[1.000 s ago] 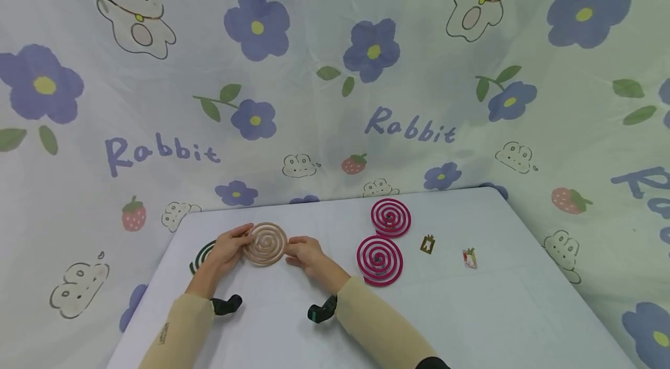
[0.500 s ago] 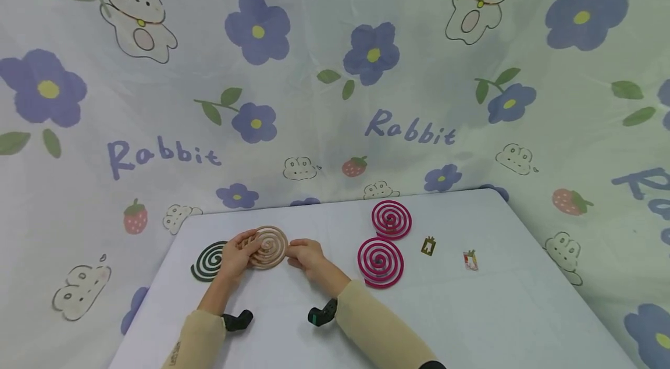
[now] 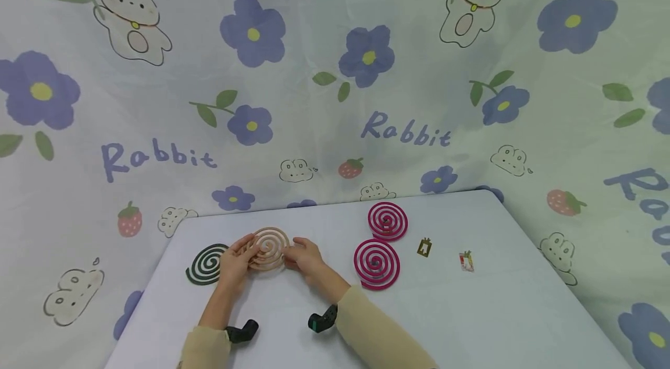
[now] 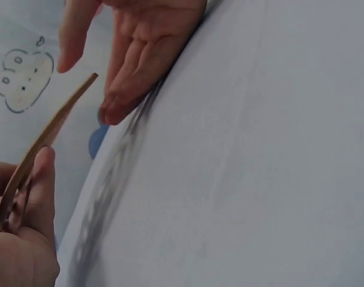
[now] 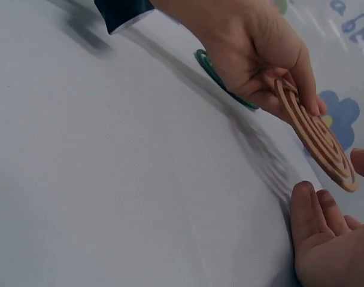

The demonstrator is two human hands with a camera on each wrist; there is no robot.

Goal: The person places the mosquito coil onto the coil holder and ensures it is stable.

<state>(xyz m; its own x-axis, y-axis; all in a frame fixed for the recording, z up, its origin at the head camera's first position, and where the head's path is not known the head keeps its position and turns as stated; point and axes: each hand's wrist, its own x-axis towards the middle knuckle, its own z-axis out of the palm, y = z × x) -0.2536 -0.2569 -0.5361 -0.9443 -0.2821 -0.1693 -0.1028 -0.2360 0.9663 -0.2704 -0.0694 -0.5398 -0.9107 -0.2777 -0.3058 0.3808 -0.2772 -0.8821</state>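
Note:
A tan mosquito coil point(image 3: 273, 241) is raised off the white table, its spiral facing up in the head view. My left hand point(image 3: 235, 261) pinches its left side between thumb and fingers. In the left wrist view the coil point(image 4: 50, 131) appears nearly edge-on and tilted. My right hand point(image 3: 306, 256) is at the coil's right rim. Seen from the right wrist, this hand point(image 5: 325, 239) has its thumb and fingers spread apart around the coil's far edge, without gripping it. A dark green mosquito coil point(image 3: 195, 272) lies just left of my left hand, partly covered by it.
Two magenta mosquito coils, a far one point(image 3: 388, 221) and a nearer one point(image 3: 377, 263), lie right of my hands. Further right are a small gold-coloured metal stand point(image 3: 421, 251) and a small piece in printed wrapping point(image 3: 466, 262). A patterned curtain point(image 3: 314, 66) hangs behind the table point(image 3: 471, 311).
My left hand has shifted right and farther over the tan coil, uncovering more of the green one. The right hand's fingers have come over the tan coil's right edge.

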